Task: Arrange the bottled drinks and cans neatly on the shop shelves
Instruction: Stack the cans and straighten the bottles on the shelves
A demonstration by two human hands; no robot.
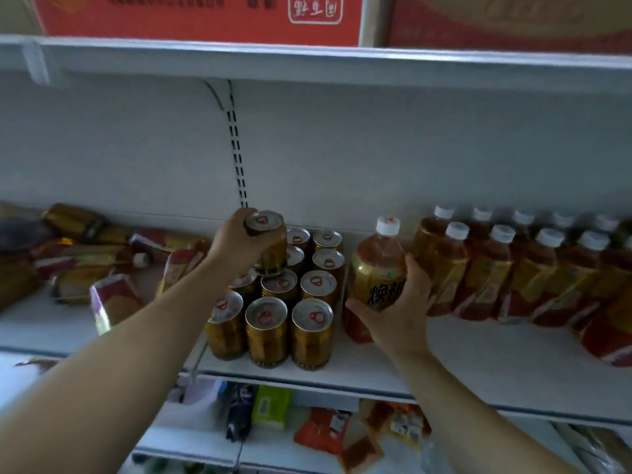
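Observation:
My left hand (236, 242) grips a gold can (270, 241) from its left side and holds it just above a block of several upright gold cans (290, 302) in the middle of the white shelf (444, 364). My right hand (398, 309) holds a white-capped bottle of amber tea (374, 268), which stands tilted just right of the cans. Several more of these bottles (519, 265) stand in two rows to the right, leaning a little.
Bottles and packs lie toppled in a heap (102, 258) on the shelf's left part. Red cartons (205, 15) sit on the shelf above. The lower shelf (307, 432) holds assorted packets. A slotted upright (237, 155) runs down the back panel.

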